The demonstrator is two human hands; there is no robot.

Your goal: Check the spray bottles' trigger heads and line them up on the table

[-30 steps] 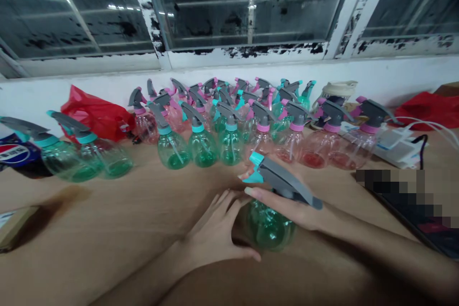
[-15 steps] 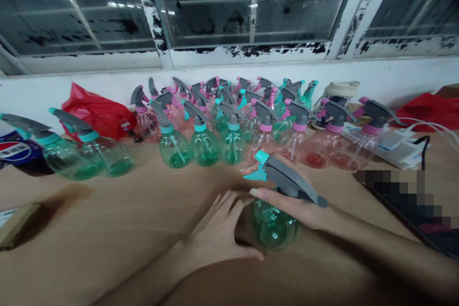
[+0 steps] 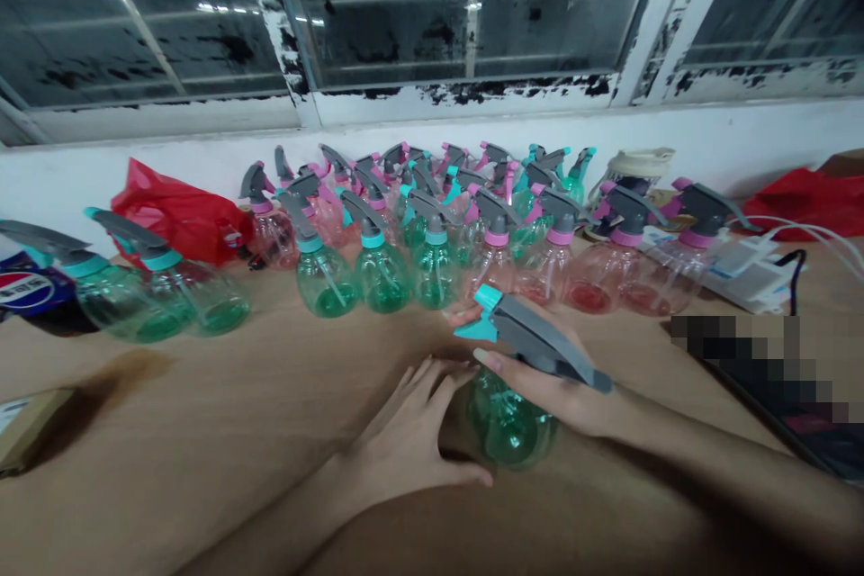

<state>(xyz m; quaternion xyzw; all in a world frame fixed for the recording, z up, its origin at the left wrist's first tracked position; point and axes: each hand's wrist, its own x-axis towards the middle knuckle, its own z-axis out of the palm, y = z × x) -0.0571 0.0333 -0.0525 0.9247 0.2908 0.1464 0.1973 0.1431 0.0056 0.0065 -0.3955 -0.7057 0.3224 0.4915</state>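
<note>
A green transparent spray bottle with a grey and turquoise trigger head is at the near middle of the table. My right hand grips it around the neck, thumb on the near side and fingers mostly hidden behind the head. On its left, my left hand is curved with thumb and fingers spread apart. Its fingertips come close to the bottle; whether they touch is unclear. Beyond my hands stands a row of similar bottles, green ones with turquoise collars and pink ones with pink collars.
More spray bottles crowd behind the row against the wall. Two green bottles and a Pepsi bottle stand left, near a red bag. A small box lies at left. At right are a white power strip and a dark flat object.
The view has shifted slightly. Both hands and the spray bottle stay nearly in the same place, with no grip taken or released.
</note>
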